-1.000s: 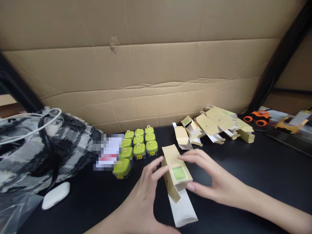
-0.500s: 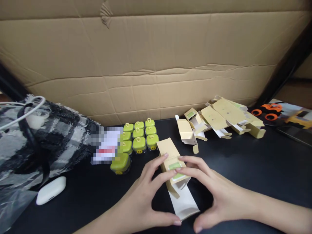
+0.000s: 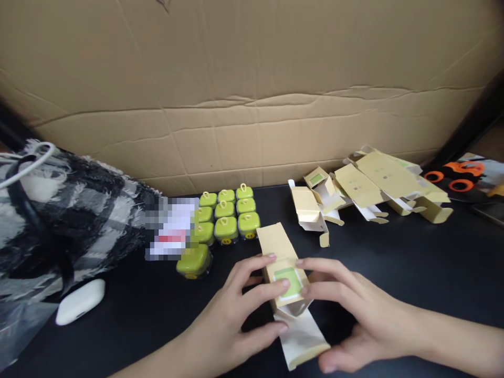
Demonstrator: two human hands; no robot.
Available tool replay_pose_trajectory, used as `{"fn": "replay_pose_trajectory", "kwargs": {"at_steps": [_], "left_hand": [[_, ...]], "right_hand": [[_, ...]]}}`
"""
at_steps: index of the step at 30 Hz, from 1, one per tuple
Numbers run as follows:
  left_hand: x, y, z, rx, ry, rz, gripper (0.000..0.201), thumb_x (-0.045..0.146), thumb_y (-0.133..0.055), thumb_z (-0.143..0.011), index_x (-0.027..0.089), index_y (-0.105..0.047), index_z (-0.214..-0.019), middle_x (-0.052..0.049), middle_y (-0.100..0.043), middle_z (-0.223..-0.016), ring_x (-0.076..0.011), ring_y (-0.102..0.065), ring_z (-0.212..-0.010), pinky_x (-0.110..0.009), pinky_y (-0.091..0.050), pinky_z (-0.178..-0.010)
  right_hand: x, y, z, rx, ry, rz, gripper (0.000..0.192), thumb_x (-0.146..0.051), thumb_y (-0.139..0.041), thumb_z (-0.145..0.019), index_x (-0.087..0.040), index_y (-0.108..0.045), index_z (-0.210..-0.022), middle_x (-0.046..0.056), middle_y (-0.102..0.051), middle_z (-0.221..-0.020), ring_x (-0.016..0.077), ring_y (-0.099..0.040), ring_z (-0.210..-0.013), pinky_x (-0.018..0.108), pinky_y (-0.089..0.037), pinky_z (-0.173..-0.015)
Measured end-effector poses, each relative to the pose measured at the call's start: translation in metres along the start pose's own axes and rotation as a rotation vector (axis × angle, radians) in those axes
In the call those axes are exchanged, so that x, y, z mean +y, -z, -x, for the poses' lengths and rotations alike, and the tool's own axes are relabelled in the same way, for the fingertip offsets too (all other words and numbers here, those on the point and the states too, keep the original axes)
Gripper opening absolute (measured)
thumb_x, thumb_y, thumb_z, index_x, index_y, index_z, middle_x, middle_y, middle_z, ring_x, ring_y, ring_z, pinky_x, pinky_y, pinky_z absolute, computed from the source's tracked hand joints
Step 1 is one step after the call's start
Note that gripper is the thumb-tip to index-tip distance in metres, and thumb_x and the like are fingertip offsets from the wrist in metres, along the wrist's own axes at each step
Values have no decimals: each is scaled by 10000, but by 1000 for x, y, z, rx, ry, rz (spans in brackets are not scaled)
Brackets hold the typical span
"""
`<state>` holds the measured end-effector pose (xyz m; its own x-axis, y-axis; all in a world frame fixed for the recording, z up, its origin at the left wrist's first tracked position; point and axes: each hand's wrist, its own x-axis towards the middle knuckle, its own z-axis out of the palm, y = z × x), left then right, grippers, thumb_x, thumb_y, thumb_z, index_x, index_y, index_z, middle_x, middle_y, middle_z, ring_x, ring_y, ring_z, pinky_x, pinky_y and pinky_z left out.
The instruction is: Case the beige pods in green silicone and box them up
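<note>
While pressed from both sides, sat near the middle of the black tabletop: a small tan cardboard carton with a green label window, long axis running from far-left to near-right, its white inner flap spread open at the near end. Gripped by left hand, fingertips on the label face and thumb curled below. Gripped too by right hand, fingertips on the label's right edge, thumb tucked under the flap's near corner. Since a second ago, shifted from a loose touch to a two-sided pinch; fingers drawn inward over the label, flap no longer lying free. Judged a sign that closing of the carton's near end was under way, not finished.

Left of the carton, clustered: green square-lidded little jars. Farther right, scattered: unfolded tan carton blanks. Far left: a black-and-white plaid cloth, and nearer, a white earbud case.
</note>
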<state>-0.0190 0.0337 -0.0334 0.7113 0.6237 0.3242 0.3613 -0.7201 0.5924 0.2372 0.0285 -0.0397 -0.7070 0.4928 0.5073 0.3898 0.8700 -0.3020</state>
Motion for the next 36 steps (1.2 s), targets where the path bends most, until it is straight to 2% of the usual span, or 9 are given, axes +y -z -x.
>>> {"fn": "replay_pose_trajectory", "kwargs": {"at_steps": [5,8,12,16,21,28,31,34,36], "left_hand": [[5,3,2,-48,3,62,723,220,-748,-727,308,-378,-1342,-82,-278,-1452,-261,-352,-1365,-355,-413,-1079],[4,2,3,-42,-8,74,726,273,-767,-726,320,-386,-1343,-91,-285,-1453,-271,-406,-1333,-351,-462,-1038],[3,1,2,-28,4,47,569,216,-674,-819,325,-418,-1316,-97,-325,-1430,-260,-462,-1293,-331,-518,-977],[3,1,2,-20,-12,53,526,193,-652,-834,310,-435,-1298,-96,-347,-1423,-245,-479,-1278,-330,-513,-986],[2,2,1,15,-48,8,461,188,-623,-855,280,-479,-1283,-81,-385,-1413,-208,-447,-1297,-295,-468,-1025],[2,1,0,77,-77,-73,380,141,-564,-882,267,-541,-1239,-82,-508,-1318,-204,-502,-1256,-325,-462,-1029],[5,-1,-1,99,-70,-70,374,149,-571,-872,283,-555,-1221,-74,-540,-1289,-213,-539,-1219,-341,-484,-1004],[8,-1,-1,97,-85,-79,379,123,-593,-841,273,-567,-1188,-59,-580,-1242,-205,-547,-1205,-344,-470,-1020],[10,0,-1,98,-98,-91,377,119,-600,-828,274,-571,-1171,-53,-592,-1225,-201,-554,-1192,-343,-468,-1021]], "right_hand": [[-4,8,-2,51,73,118,208,-384,-487,-961,-201,-557,-1031,94,-651,-1028,149,-684,-882,217,-550,-723],[-7,11,-2,70,136,179,119,-281,-503,-959,-213,-601,-960,55,-683,-927,129,-684,-722,219,-542,-657],[-7,10,-2,92,160,167,162,-309,-486,-963,-206,-600,-1013,73,-688,-918,151,-688,-733,249,-549,-662],[-5,9,0,93,116,133,149,-251,-507,-949,-205,-619,-1035,67,-677,-939,143,-684,-801,241,-546,-710],[-4,10,1,79,117,98,138,-222,-544,-936,-186,-622,-1044,81,-675,-940,140,-682,-786,241,-547,-683],[-7,10,-3,97,60,37,160,-192,-478,-966,-173,-540,-1112,71,-689,-917,135,-695,-815,217,-559,-700],[-7,10,-5,93,14,41,186,-221,-488,-959,-178,-561,-1126,99,-680,-994,152,-701,-860,223,-571,-727],[-7,10,-5,74,-21,58,253,-303,-517,-949,-163,-561,-1155,157,-644,-1135,193,-681,-995,242,-571,-784],[-8,10,-5,70,-32,6,271,-309,-537,-941,-159,-560,-1166,155,-646,-1139,199,-660,-1053,238,-561,-820]]}}
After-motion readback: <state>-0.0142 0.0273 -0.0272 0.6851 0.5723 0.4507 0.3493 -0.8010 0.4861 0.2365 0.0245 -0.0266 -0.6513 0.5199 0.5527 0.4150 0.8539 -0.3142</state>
